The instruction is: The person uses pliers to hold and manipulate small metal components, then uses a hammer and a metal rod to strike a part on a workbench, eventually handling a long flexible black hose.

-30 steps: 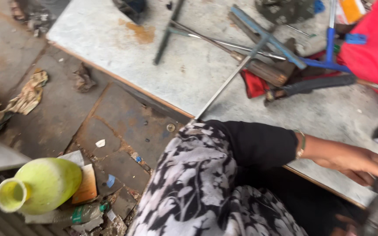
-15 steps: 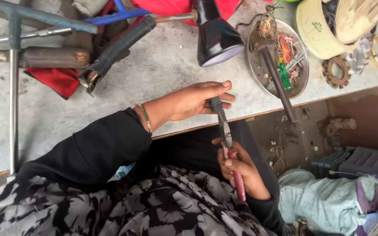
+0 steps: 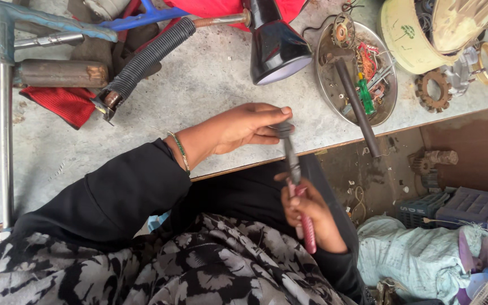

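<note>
i see my left hand (image 3: 244,127) coming out of a long black sleeve (image 3: 114,195) that is loose and creased, its cuff pushed up short of the wrist. on that wrist sits a thin bangle (image 3: 180,151), greenish with a gold edge. my right hand (image 3: 307,210) is bare, with black fabric at its wrist too. across my lap lies a black cloth printed with pale grey flowers (image 3: 187,265).
</note>
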